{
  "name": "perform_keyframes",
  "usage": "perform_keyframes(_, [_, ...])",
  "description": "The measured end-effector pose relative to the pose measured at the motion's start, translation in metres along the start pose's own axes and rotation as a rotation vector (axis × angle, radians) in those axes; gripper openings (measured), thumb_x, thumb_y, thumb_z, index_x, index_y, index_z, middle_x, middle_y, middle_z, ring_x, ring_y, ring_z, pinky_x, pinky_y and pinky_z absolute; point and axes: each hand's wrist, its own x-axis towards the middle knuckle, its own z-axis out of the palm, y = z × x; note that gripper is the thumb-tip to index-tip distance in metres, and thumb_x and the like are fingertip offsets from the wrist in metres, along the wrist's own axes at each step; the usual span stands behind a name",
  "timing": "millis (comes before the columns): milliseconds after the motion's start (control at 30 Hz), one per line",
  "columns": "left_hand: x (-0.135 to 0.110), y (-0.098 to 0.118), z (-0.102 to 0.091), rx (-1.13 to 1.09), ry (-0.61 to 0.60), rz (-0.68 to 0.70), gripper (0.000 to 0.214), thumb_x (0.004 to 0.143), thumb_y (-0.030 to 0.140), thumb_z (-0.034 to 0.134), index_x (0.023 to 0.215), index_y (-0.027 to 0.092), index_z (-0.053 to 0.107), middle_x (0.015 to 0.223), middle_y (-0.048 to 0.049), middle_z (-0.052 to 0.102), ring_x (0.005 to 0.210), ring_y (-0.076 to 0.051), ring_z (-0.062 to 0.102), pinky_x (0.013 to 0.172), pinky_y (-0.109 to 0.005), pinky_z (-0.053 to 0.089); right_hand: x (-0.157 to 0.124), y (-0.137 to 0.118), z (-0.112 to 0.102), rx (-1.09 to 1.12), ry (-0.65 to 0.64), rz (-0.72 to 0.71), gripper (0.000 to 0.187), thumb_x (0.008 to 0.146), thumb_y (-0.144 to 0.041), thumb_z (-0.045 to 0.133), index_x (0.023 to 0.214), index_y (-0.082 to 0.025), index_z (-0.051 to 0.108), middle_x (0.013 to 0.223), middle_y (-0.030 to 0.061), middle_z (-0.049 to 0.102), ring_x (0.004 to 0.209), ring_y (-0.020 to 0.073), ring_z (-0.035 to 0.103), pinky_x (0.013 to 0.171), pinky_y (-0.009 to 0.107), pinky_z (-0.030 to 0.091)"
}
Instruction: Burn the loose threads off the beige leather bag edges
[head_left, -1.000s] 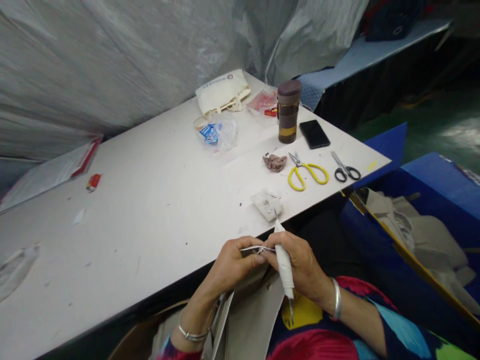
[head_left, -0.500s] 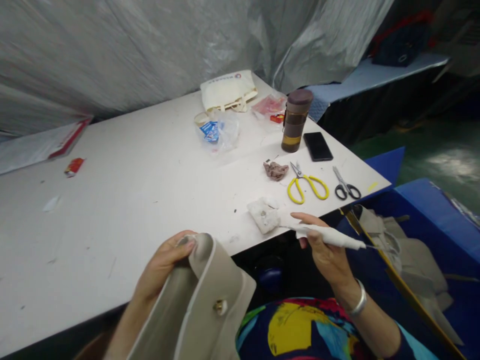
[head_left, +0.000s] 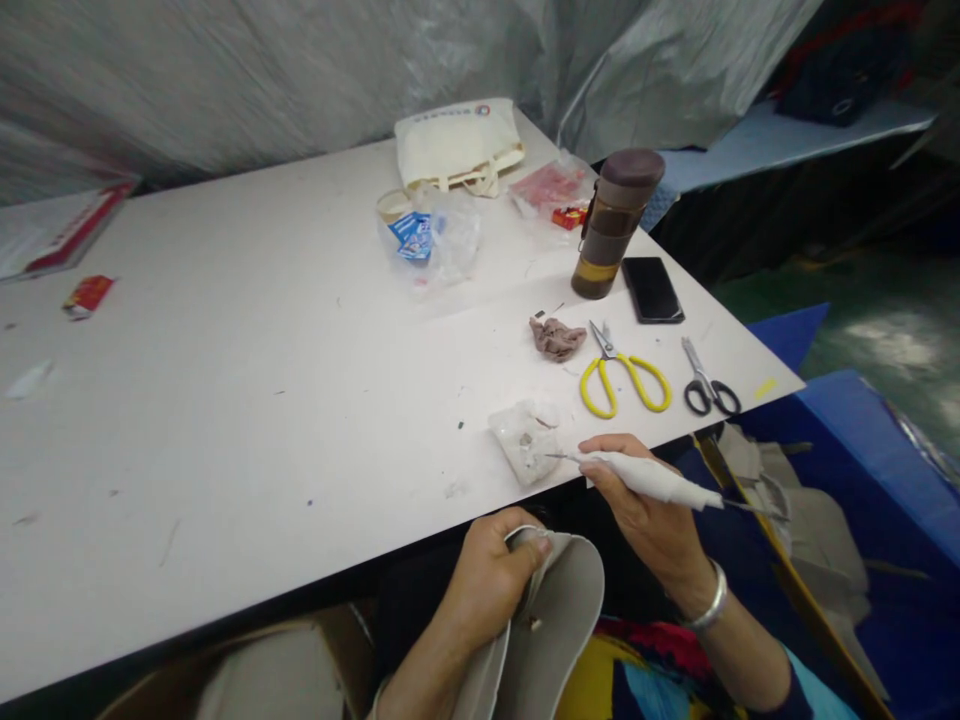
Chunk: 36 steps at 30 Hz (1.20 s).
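Observation:
My left hand pinches the upper edge of a beige leather-like bag piece, held below the table's front edge. Its flap is lifted and a small metal stud shows inside. Between the thumb and fingers of my right hand is a thin metal-tipped tool with a white-wrapped handle. The tip points left and reaches over a whitish, smeared pad lying at the table edge; whether it touches the pad I cannot tell. Yellow-handled scissors lie just beyond my right hand.
Behind the pad is a crumpled brown cloth. Black-handled scissors, a phone and a brown bottle are at the right. Plastic bags and a cream tote lie farther back. A blue bin with beige pieces stands right.
My left hand has moved right with the bag piece, which has turned so its inside shows. My right hand has closed more tightly around the tool, its tip now over the pad.

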Motion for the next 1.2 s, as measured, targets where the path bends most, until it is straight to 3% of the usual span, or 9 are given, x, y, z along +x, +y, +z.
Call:
perform_keyframes(367, [0.005,0.008,-0.002,0.087,-0.037,-0.040,0.014,0.076,0.031,0.071,0.079,0.018,0.071,0.073,-0.0021,0.068,0.073,-0.020,0.059,0.070,-0.029,0.045,0.014,0.005,0.003,0.030,-0.089,-0.015,0.024,0.100,-0.045,0.067,0.098,-0.021,0.070,0.080,0.0016,0.072,0.068,0.0175,0.068,0.068,0.029,0.057])
perform_keyframes(567, [0.006,0.007,-0.003,0.059,-0.095,-0.047,0.014,0.075,0.031,0.071,0.078,0.017,0.074,0.073,-0.0031,0.069,0.072,-0.020,0.060,0.068,-0.028,0.045,0.022,0.006,0.004,-0.011,-0.164,-0.135,0.023,0.102,-0.044,0.065,0.100,-0.022,0.069,0.090,0.0041,0.074,0.080,0.0196,0.071,0.078,0.031,0.056])
perform_keyframes(833, [0.005,0.004,-0.004,0.054,-0.083,-0.043,0.016,0.076,0.032,0.072,0.077,0.016,0.075,0.071,-0.0026,0.069,0.068,-0.018,0.059,0.067,-0.029,0.045,0.023,0.003,0.009,-0.133,-0.182,-0.217,0.030,0.105,-0.049,0.058,0.099,-0.021,0.068,0.089,0.0065,0.074,0.082,0.0214,0.071,0.078,0.034,0.055])
perform_keyframes(1033, [0.004,0.004,-0.005,0.043,-0.069,-0.033,0.018,0.075,0.034,0.074,0.079,0.016,0.076,0.073,-0.0032,0.072,0.070,-0.019,0.060,0.070,-0.029,0.046,0.016,0.005,0.007,-0.060,-0.113,-0.159,0.028,0.101,-0.049,0.065,0.098,-0.021,0.070,0.090,0.0056,0.074,0.081,0.0211,0.070,0.078,0.034,0.056])
perform_keyframes(1133, [0.003,0.006,-0.006,0.035,-0.079,-0.040,0.020,0.075,0.035,0.074,0.079,0.016,0.076,0.072,-0.0034,0.071,0.069,-0.018,0.059,0.068,-0.029,0.045,0.004,0.006,0.000,0.051,-0.053,-0.029,0.026,0.101,-0.047,0.064,0.095,-0.021,0.069,0.078,0.0022,0.070,0.067,0.0179,0.065,0.068,0.031,0.054])
perform_keyframes(1200, [0.002,0.006,-0.005,0.036,-0.088,-0.038,0.019,0.076,0.034,0.073,0.080,0.015,0.075,0.072,-0.0035,0.071,0.069,-0.018,0.059,0.068,-0.029,0.045,-0.007,0.009,-0.002,0.162,-0.091,0.088,0.028,0.102,-0.045,0.062,0.091,-0.021,0.068,0.069,-0.0006,0.065,0.059,0.0160,0.061,0.060,0.028,0.050])
